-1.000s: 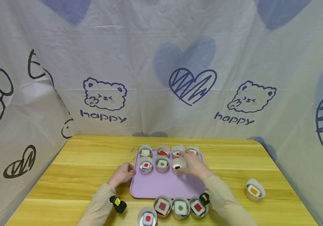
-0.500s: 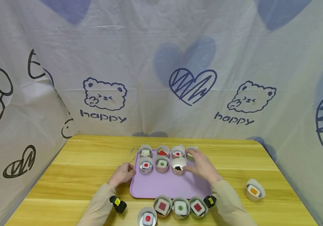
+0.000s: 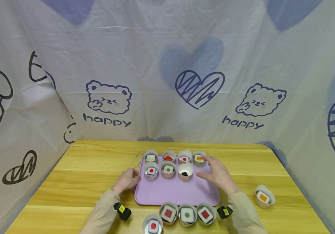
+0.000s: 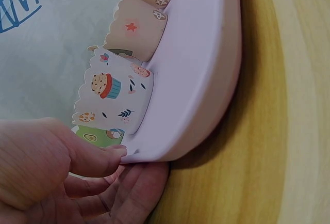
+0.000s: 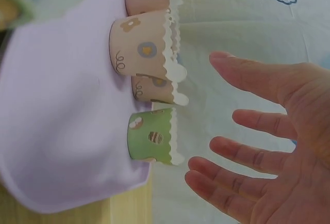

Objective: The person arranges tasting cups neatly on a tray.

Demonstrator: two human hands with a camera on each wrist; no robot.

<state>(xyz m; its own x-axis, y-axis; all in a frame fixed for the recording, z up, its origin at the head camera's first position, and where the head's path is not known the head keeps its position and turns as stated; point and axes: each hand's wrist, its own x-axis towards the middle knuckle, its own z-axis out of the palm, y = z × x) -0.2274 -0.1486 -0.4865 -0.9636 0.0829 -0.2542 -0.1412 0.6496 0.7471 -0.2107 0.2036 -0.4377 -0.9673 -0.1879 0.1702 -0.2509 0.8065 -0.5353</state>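
Observation:
A lilac tray (image 3: 173,193) lies on the table, bearing several paper baking cups in two rows toward its back. My left hand (image 3: 125,180) grips the tray's left edge; in the left wrist view the thumb (image 4: 93,154) lies on the rim and fingers curl beneath. My right hand (image 3: 216,175) hovers over the tray's right side, fingers spread and holding nothing. Closest to it are the beige cup (image 5: 142,46) with a black-and-white piece inside and the green cup (image 5: 152,136) at the back right, whose piece has an orange top.
Before the tray's front edge stand several more filled cups (image 3: 168,219), one (image 3: 153,225) set nearer me. Far right on the table (image 3: 97,169) is a single cup (image 3: 263,202) with an orange-topped piece. A printed cloth (image 3: 155,130) hangs behind.
My right hand has let go of the beige cup in the front row and drawn back to the right, uncovering the back right cup. My left hand stays at the tray edge.

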